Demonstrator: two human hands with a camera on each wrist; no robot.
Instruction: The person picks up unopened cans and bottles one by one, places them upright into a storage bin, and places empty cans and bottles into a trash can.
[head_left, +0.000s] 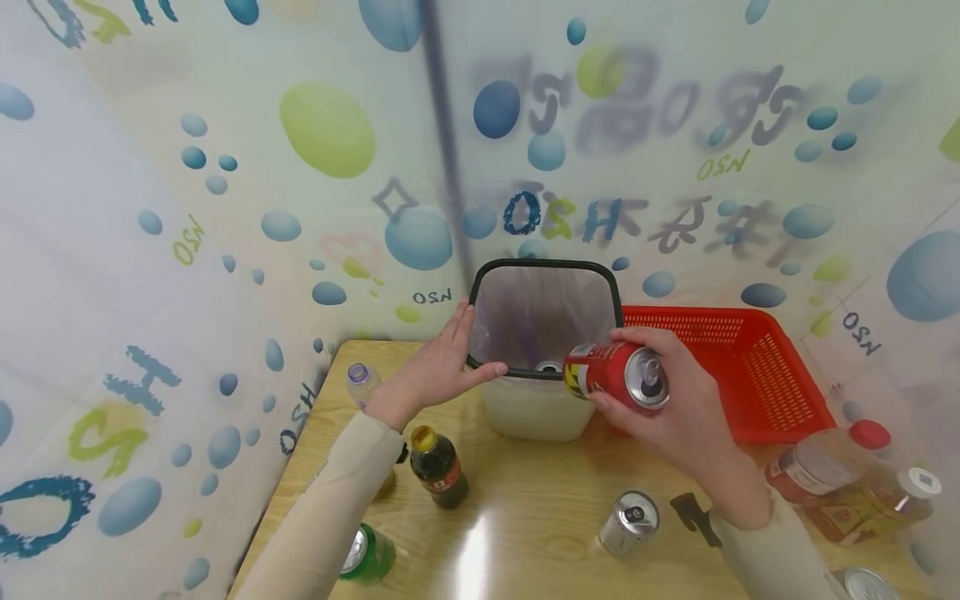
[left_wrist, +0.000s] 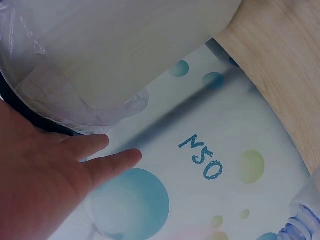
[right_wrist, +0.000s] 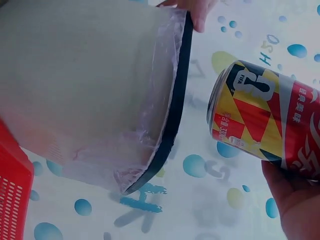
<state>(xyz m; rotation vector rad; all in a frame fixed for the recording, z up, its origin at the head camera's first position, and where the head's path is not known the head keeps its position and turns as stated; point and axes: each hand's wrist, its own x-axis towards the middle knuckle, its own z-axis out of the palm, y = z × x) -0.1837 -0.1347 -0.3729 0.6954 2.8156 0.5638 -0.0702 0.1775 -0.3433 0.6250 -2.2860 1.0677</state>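
Observation:
My right hand grips a red soda can tilted on its side, at the front right of the bin's rim. Its yellow and red checked end shows in the right wrist view, where the can stands apart from the dark rim. The white trash bin has a black rim and a clear liner. Inside it, a can end shows near the front wall. My left hand rests at the rim's left side with fingers extended and thumb over the front edge. In the left wrist view, the fingers lie straight beside the rim.
A red basket stands right of the bin. On the wooden table are a silver can, a cola bottle, a green can and a clear bottle. Bottles with a red cap and a white cap stand at right.

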